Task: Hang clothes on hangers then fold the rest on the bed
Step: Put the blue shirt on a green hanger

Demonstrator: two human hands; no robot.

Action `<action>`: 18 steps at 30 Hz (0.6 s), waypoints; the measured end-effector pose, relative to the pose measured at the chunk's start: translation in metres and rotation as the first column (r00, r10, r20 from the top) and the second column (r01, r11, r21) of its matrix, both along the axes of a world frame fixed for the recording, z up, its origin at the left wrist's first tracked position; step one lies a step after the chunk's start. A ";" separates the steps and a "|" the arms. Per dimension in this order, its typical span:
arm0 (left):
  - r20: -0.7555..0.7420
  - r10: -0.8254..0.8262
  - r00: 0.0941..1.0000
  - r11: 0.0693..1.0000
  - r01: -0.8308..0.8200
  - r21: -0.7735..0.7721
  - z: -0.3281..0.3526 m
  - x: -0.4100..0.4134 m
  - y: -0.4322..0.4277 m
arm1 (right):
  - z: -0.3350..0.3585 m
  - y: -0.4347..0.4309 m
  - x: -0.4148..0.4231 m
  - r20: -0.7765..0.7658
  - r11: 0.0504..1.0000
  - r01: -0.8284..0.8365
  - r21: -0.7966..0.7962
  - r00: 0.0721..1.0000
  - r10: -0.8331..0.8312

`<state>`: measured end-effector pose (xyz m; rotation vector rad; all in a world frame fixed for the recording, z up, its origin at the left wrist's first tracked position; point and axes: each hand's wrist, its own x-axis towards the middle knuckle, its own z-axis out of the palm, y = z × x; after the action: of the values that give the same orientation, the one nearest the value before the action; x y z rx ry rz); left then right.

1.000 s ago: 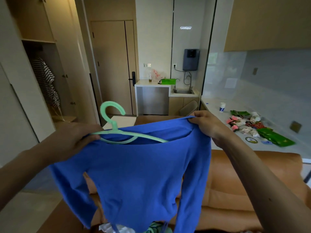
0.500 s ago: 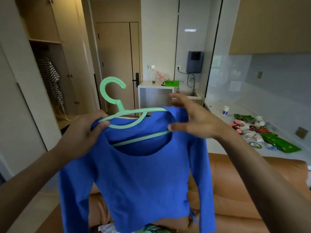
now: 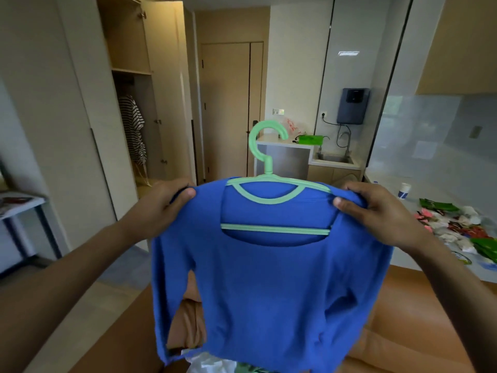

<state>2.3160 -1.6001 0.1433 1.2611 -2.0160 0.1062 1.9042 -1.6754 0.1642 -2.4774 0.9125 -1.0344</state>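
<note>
A small flat lies behind: a tall open wooden wardrobe (image 3: 131, 44) in the upper left of the frame, with a black-and-white striped garment (image 3: 133, 125) hanging in it, and a pale kitchen counter (image 3: 419, 208) strewn with small packets at the right edge.

In the centre, held up in the air, is the blue long-sleeved knit top (image 3: 269, 278), seated on the mint-green plastic hanger (image 3: 269, 170). The hanger's arms run inside the shoulders, its bar shows across the wide neckline and its hook stands upright above. The left hand (image 3: 164, 208) pinches the left-of-frame shoulder and the right hand (image 3: 376, 211) the other, each with the thumb in front and the fingers curled behind the cloth.

The top looks light, soft and limp, and its sleeves dangle loose, so it has no shape of its own. The wide neck could let a shoulder slide off the smooth plastic. The hanger is the stiff part, and the neck under its hook is probably the safest one-handed hold for carrying.

Below lies a tan leather cushioned surface (image 3: 403, 305), with a heap of white and green clothes (image 3: 209, 363) at the bottom edge. Bare floor on the left of the frame gives room toward the wardrobe, though its door edges and shelf could snag the trailing sleeves.
</note>
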 end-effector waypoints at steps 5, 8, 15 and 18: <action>0.070 0.089 0.994 0.996 -0.089 -0.008 -0.010 0.010 0.006 | 0.001 0.008 -0.002 0.023 0.998 -0.019 0.065 1.000 0.017; 0.135 0.081 0.987 0.996 -0.074 -0.055 -0.006 -0.009 0.009 | -0.003 0.009 -0.001 0.057 0.995 -0.031 0.097 0.998 0.026; 0.093 0.117 0.989 0.978 -0.099 -0.184 0.010 -0.030 0.005 | -0.003 0.023 -0.001 0.061 0.988 -0.083 0.132 0.995 0.075; 0.107 0.089 0.990 0.982 -0.069 -0.178 0.013 -0.040 0.008 | 0.001 0.031 0.008 -0.041 0.997 -0.069 0.033 0.997 0.071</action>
<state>2.2761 -1.5925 0.1562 1.2482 -2.0047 0.3924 1.9119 -1.6448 0.1648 -2.4942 0.8414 -0.9416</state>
